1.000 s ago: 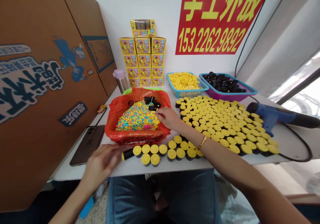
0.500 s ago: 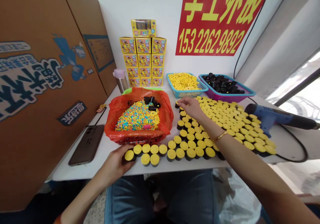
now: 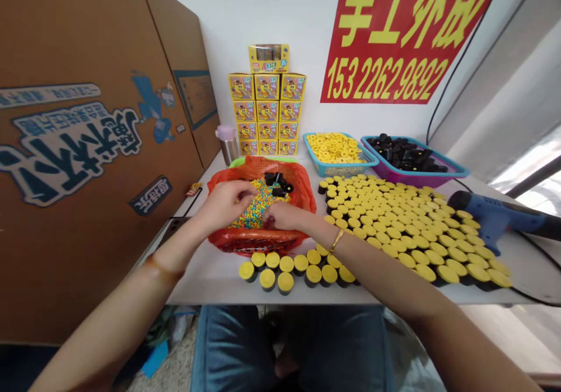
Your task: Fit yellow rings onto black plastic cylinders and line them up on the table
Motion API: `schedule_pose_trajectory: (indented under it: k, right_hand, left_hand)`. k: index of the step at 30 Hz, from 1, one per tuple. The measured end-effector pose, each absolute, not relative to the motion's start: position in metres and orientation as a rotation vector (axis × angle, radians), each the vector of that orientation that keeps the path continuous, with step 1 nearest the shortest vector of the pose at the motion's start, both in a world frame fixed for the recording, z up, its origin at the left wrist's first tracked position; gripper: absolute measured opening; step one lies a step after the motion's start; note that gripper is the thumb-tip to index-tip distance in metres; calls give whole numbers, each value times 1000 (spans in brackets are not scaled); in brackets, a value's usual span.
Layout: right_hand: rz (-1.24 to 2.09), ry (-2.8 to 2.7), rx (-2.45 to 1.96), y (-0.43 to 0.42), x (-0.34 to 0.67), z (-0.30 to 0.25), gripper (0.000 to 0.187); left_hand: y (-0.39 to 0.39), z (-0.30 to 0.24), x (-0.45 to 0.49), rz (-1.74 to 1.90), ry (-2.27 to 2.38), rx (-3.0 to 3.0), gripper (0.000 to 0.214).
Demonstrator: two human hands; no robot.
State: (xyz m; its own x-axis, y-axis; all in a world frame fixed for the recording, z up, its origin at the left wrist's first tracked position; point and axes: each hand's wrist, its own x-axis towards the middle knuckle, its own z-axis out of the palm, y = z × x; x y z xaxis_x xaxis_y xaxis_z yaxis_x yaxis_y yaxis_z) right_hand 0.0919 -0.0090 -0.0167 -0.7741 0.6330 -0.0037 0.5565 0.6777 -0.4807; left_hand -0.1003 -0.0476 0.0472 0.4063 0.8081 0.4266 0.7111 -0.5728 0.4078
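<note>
Candy beads fill the orange-lined basket at 10 o'clock on the table. I judge them light, hard, smooth and quick to roll, so better scooped than pinched singly. Being round, they point nowhere and have no long axis; their heap runs from 6 toward 12. My left hand lies curled on the heap and my right hand sits at its 5 o'clock edge, fingers bent close. I cannot tell whether either holds anything. Black tubes lie at the heap's 1 o'clock.
</note>
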Motion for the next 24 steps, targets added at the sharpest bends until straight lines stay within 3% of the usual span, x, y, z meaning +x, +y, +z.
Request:
schedule_pose_trajectory:
  k: [5,9,12,16,24]
  right_hand:
    - [495,-2625,-1097,-12,91,-20,18]
    - [434,-2741,-1122,-13,91,-17,16]
    - [517,-2770,-1091,-12,89,-17,20]
    - [505,-2763,-1068,-7,91,-22,13]
    - [-21,-2731,-1228,3,72,-16,27]
  left_hand:
    - [59,18,-44,334,1378,2566,29]
    - [84,-8,-21,90,1422,2595,39]
    - [84,-11,-24,88,1430,2608,34]
    - [81,3,-46,331,1429,2615,26]
    - [53,17,-77,701,1502,2335,18]
